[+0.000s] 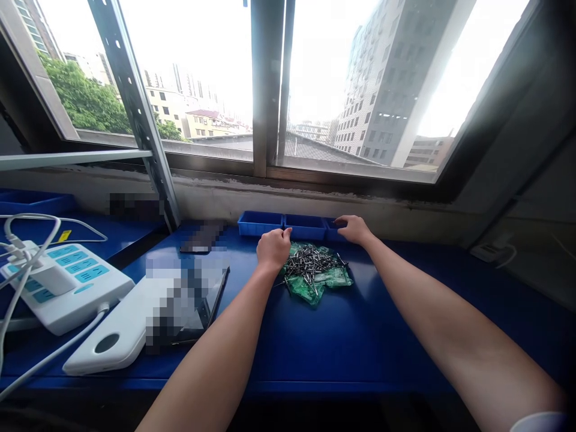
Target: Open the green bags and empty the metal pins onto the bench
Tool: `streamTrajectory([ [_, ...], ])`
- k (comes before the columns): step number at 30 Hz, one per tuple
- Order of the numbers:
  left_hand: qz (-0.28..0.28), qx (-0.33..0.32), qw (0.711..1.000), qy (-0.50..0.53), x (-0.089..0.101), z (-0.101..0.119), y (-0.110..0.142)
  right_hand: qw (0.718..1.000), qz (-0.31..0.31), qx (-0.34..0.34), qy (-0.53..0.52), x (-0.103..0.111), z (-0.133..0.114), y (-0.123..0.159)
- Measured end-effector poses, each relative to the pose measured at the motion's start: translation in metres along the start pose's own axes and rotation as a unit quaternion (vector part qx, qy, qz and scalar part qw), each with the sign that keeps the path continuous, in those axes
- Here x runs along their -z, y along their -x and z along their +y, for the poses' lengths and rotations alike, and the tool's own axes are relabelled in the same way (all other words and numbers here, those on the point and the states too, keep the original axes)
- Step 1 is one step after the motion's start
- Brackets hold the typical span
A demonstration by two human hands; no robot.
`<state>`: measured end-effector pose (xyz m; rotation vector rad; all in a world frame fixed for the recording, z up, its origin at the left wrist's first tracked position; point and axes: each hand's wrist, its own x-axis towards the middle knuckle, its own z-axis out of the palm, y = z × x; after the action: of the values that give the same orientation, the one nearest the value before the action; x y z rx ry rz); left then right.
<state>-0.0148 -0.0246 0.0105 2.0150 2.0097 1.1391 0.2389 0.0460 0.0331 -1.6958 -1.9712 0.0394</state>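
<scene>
A heap of thin metal fasteners (310, 263), resembling blind rivets, lies on a crumpled green plastic bag (310, 293). My left hand (273, 249) is closed beside the heap's left edge, thumb uppermost; whatever its fingers hold is hidden. Over the right blue bin (332, 233) reaches my right hand (354, 229), its fingers bent and a little apart, with nothing visible between them. That bin is partly covered by the hand. The middle blue bin (306, 227) and the left blue bin (258, 224) stand in the same row behind the heap.
On the left of the blue tabletop (342, 348) lie a white power bank (112, 342), a dark blurred-out device (211, 300) and a dark phone-like slab (202, 238). Farther left is a power strip (67, 282) with white cables. A metal shelf post (139, 114) rises before the window.
</scene>
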Motion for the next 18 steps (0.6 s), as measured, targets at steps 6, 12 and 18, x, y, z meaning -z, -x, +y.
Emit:
streamTrajectory([
  [6,0.001,-0.001,1.0,0.003,-0.0036,-0.0038,-0.0012,1.0,-0.023,-0.016,-0.003,-0.0009,0.0057,-0.0001],
  [12,-0.015,-0.006,1.0,0.008,-0.0027,-0.0032,0.0003,0.998,-0.054,-0.013,0.019,-0.0045,0.0044,0.0019],
  [18,-0.011,-0.008,1.0,0.008,-0.0033,-0.0019,0.0011,0.996,-0.066,-0.025,0.05,-0.0052,0.0001,0.0046],
])
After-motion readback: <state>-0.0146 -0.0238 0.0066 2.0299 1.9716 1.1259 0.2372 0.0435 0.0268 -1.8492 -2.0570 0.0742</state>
